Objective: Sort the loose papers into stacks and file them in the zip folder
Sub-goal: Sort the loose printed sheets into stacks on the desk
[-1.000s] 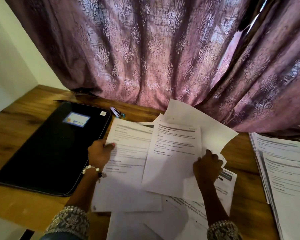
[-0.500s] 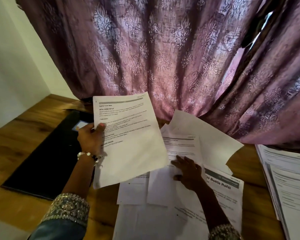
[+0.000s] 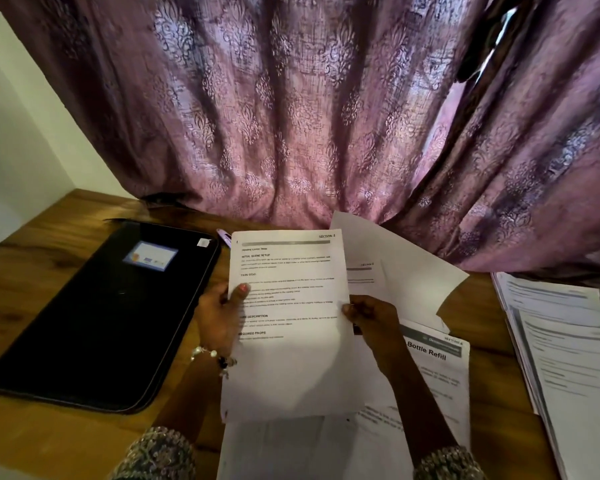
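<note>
Purple patterned curtain (image 3: 291, 116) hangs beyond both hands, folds reaching down to wooden table (image 3: 49, 230) — bright gap between panels up and right of right hand. White wall (image 3: 18, 140) far left of left hand, meeting table's back corner. Small pen-like object (image 3: 224, 236), purple-white, lies on table just beyond left hand, near curtain hem — too small to identify.

On the table (image 3: 32, 258), the zip folder (image 3: 94, 317) lay flat at nine o'clock. A held sheet (image 3: 288, 323) stood at centre above the loose papers (image 3: 430, 368), which spread toward five o'clock. A stack (image 3: 568, 358) lay at three o'clock, and a curtain (image 3: 309, 116) hung behind at twelve.
</note>
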